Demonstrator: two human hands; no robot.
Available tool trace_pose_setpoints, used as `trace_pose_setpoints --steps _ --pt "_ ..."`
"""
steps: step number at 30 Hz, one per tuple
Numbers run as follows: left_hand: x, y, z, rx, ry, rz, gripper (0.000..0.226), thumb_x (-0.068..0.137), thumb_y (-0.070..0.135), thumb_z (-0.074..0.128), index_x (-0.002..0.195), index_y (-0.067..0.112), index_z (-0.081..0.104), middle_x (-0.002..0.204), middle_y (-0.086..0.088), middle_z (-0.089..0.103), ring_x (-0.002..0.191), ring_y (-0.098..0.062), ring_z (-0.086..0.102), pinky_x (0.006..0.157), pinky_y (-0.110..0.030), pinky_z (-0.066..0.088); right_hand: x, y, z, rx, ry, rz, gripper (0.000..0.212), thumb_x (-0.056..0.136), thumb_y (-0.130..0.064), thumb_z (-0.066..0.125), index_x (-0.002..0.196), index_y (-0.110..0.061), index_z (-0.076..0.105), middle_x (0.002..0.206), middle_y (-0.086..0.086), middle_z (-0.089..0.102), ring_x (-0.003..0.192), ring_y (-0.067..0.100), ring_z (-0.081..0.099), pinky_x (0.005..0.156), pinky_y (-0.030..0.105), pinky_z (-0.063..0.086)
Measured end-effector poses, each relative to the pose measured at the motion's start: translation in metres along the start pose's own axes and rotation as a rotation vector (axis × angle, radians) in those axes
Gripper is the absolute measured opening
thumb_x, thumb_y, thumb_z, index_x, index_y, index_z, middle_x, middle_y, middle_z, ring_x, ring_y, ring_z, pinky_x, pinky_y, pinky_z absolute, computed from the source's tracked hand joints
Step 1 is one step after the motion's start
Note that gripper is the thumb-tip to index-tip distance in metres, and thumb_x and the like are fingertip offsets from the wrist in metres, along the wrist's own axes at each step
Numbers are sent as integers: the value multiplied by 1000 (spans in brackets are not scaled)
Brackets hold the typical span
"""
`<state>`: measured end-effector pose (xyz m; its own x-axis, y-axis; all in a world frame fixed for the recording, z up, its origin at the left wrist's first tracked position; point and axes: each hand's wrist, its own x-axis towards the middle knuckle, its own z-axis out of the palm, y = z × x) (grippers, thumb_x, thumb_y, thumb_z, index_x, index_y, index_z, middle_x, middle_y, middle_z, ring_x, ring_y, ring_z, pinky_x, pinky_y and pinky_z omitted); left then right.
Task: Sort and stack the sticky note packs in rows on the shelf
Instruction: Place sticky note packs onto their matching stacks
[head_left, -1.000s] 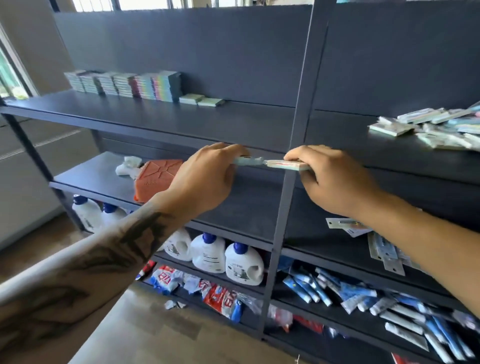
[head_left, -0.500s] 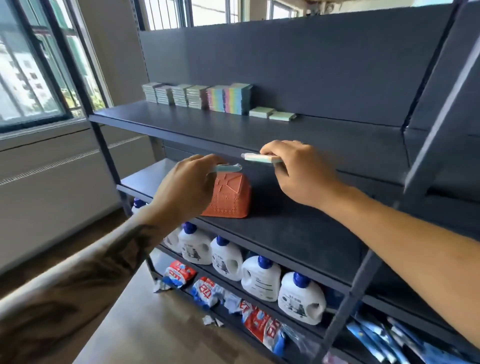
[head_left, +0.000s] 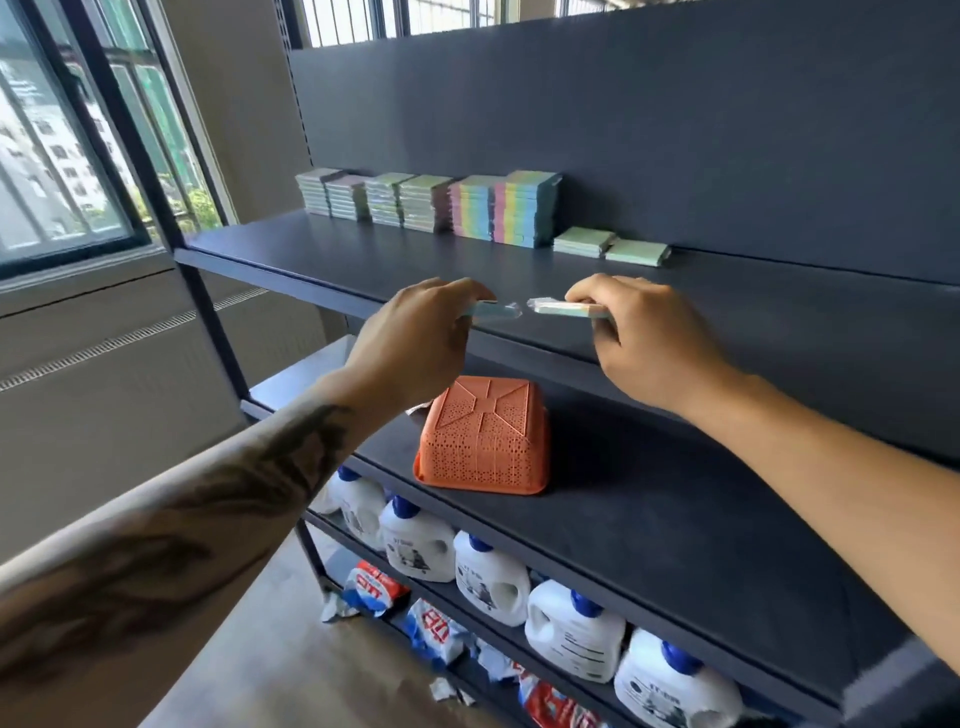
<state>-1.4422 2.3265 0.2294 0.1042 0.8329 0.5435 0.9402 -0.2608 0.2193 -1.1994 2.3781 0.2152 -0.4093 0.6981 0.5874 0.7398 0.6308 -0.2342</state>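
Note:
My left hand (head_left: 415, 343) pinches a thin wrapped sticky note pack (head_left: 493, 310) at the front edge of the top shelf (head_left: 363, 270). My right hand (head_left: 644, 338) pinches a second wrapped pack (head_left: 561, 308), its end facing the first with a small gap between them. Against the shelf's back wall stands a row of sticky note stacks (head_left: 431, 205), pale green on the left and rainbow-striped on the right. Two low green packs (head_left: 610, 247) lie just right of that row.
An upturned orange perforated basket (head_left: 483, 436) sits on the middle shelf below my hands. White detergent bottles with blue caps (head_left: 493, 577) line the shelf under it, with red and blue packets (head_left: 374, 592) lower down. A window (head_left: 57, 156) is at the left.
My view has swung left along the shelf, and both hands carried their packs left with it. The shelf upright and the pile of loose packs at the right have left the view.

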Motion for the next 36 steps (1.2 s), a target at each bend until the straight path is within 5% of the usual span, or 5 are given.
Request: trace_pose_setpoints --steps 12,20,26,32,36 --pt "119 -59 55 93 -231 199 48 99 15 59 141 37 53 140 2 59 124 -25 57 87 -43 56 56 43 32 -189 -150 240 43 86 -2 50 119 -25 63 126 -5 63 119 27 53 98 47 47" --pt "197 -102 78 19 -442 345 40 94 56 57 132 46 57 131 6 61 120 -24 57 94 -44 52 110 53 59 -244 -226 411 56 73 -16 30 114 -29 65 122 -8 62 116 24 54 98 46 48" --pt "237 -128 96 -55 -527 505 56 75 79 49 121 49 60 117 14 67 103 -20 62 88 -41 54 129 51 74 -218 -246 558 71 68 -5 40 130 -30 65 133 -9 59 126 18 50 106 38 44" --pt "266 -141 106 -66 -555 698 56 80 82 55 123 47 60 118 11 64 107 -19 61 89 -40 53 132 38 79 -197 -187 657 71 74 12 45 131 -25 67 136 -7 58 128 17 50 108 29 40" --pt "281 -146 110 -65 -610 754 64 73 88 57 125 51 57 112 13 56 106 -17 57 90 -41 52 141 27 75 -207 -166 646 54 75 -9 51 123 -29 68 131 -14 58 125 13 51 106 34 44"
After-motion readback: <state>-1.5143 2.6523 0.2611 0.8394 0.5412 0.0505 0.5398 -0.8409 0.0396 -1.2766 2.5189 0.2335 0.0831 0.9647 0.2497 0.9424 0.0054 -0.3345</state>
